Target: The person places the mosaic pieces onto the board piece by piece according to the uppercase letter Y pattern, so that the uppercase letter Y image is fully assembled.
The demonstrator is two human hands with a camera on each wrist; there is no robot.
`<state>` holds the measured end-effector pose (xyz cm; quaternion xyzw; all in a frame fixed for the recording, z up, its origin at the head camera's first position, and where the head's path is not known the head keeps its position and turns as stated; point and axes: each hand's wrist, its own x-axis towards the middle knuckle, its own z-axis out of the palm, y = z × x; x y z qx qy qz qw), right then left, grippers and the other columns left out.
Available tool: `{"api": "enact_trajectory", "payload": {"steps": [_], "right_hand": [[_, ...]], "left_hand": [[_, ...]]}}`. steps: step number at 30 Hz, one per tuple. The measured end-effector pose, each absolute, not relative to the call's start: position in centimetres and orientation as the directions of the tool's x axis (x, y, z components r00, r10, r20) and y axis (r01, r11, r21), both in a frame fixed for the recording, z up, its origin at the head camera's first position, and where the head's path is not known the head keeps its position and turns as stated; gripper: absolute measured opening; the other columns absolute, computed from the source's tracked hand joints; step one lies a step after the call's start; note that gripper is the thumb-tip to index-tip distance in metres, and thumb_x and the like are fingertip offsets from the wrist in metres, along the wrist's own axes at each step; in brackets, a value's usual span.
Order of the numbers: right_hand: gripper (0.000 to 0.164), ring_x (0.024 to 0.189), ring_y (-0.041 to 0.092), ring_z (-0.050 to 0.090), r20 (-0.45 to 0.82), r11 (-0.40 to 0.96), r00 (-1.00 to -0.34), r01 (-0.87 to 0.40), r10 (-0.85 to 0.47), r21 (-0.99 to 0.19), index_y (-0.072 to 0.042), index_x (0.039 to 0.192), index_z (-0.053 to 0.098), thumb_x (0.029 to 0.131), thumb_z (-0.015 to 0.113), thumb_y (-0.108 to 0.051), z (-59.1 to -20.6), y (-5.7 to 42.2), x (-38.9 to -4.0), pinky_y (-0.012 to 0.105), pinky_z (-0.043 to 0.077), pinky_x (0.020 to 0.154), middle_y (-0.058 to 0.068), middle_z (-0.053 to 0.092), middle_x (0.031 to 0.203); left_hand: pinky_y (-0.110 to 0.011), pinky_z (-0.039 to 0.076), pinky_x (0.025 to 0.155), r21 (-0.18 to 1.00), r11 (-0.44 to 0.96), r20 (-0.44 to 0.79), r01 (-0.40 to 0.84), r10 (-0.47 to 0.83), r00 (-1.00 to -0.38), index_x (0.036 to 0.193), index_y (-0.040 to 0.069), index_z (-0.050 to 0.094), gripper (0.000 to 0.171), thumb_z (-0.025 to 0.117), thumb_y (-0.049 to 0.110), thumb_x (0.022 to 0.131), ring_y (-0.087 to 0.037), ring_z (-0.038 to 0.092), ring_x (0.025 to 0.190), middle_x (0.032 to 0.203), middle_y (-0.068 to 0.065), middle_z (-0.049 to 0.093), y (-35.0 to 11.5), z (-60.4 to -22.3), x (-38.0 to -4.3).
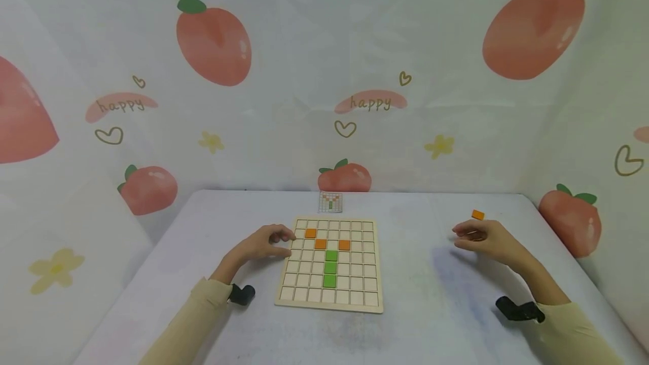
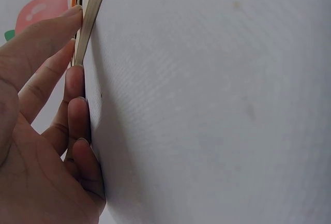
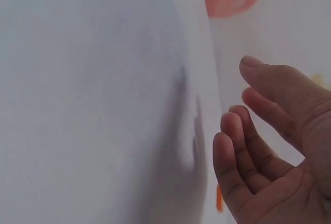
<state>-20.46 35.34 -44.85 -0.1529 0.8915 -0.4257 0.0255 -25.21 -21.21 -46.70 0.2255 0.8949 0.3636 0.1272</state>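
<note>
A wooden grid board (image 1: 355,300) lies flat on the white table. Three orange square tiles (image 1: 310,233) sit in its upper cells, and three green square tiles (image 1: 330,267) form a column below them. At the board's left edge is my left hand (image 1: 266,242), thumb and forefinger touching the rim and the other fingers loosely bent. My right hand (image 1: 481,237) hovers above the table at the right, its fingers loosely bent and nothing between them. Just beyond it lies a single orange tile (image 1: 478,214), partly hidden behind the fingers in the right wrist view.
A small card (image 1: 330,202) printed with a grid of coloured squares is behind the board, near the table's back edge. A white cloth (image 1: 294,145) with fruit and heart prints hangs behind and beside the table (image 1: 416,308). Dark wrist cameras (image 1: 519,310) are strapped over both sleeves.
</note>
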Motion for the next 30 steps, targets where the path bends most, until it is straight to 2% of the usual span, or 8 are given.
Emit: {"api": "enact_trajectory", "payload": {"steps": [4, 12, 22, 27, 30], "right_hand": [[0.042, 0.099, 0.027, 0.067, 0.069, 0.633, -0.969, -0.207, -0.236, -0.746, 0.005, 0.122, 0.068, 0.092, 0.079, -0.022, -44.6, 37.2, -20.6, 0.024, 0.053, 0.076, 0.022, 0.066, 0.119], [0.048, 0.107, 0.043, 0.064, 0.049, 0.687, -0.983, -0.161, -0.18, -0.708, 0.009, 0.125, 0.064, 0.094, 0.076, -0.026, -44.7, 40.1, -21.7, 0.023, 0.053, 0.073, 0.024, 0.065, 0.118], [0.056, 0.111, 0.043, 0.058, 0.049, 0.694, -0.991, -0.125, -0.128, -0.709, 0.01, 0.13, 0.06, 0.093, 0.077, -0.029, -45.1, 41.5, -23.4, 0.022, 0.051, 0.074, 0.03, 0.059, 0.127], [0.059, 0.114, 0.048, 0.055, 0.076, 0.703, -0.988, -0.147, -0.131, -0.696, 0.01, 0.13, 0.06, 0.091, 0.079, -0.03, -45.4, 41.4, -24.2, 0.017, 0.046, 0.076, 0.033, 0.058, 0.127], [0.06, 0.115, 0.049, 0.055, 0.085, 0.713, -0.988, -0.152, -0.129, -0.685, 0.01, 0.13, 0.06, 0.09, 0.08, -0.03, -45.7, 41.5, -24.9, 0.022, 0.047, 0.08, 0.035, 0.057, 0.128]], "left_hand": [[-0.046, 0.044, 0.092, 0.712, 0.631, -0.063, 0.309, 0.495, -0.867, 0.115, 0.01, 0.071, 0.035, 0.084, 0.018, 0.084, -0.024, 0.052, 0.101, 0.105, 0.0, 0.06, -21.2, -46.7, -25.2], [-0.045, 0.044, 0.093, 0.703, 0.625, -0.045, 0.338, 0.514, -0.857, 0.115, 0.009, 0.071, 0.034, 0.084, 0.017, 0.085, -0.023, 0.053, 0.101, 0.105, 0.001, 0.061, -21.3, -46.6, -25.1], [-0.045, 0.044, 0.094, 0.708, 0.62, -0.047, 0.337, 0.517, -0.855, 0.116, 0.009, 0.071, 0.034, 0.083, 0.018, 0.085, -0.023, 0.053, 0.101, 0.106, 0.0, 0.062, -21.3, -46.5, -25.1], [-0.045, 0.044, 0.093, 0.698, 0.631, -0.047, 0.339, 0.512, -0.858, 0.116, 0.009, 0.071, 0.035, 0.083, 0.018, 0.085, -0.023, 0.053, 0.101, 0.105, 0.001, 0.061, -21.2, -46.6, -25.1], [-0.045, 0.045, 0.093, 0.694, 0.637, -0.051, 0.335, 0.507, -0.86, 0.116, 0.009, 0.071, 0.035, 0.084, 0.019, 0.085, -0.023, 0.053, 0.1, 0.105, 0.001, 0.061, -21.1, -46.6, -25.2]]}}
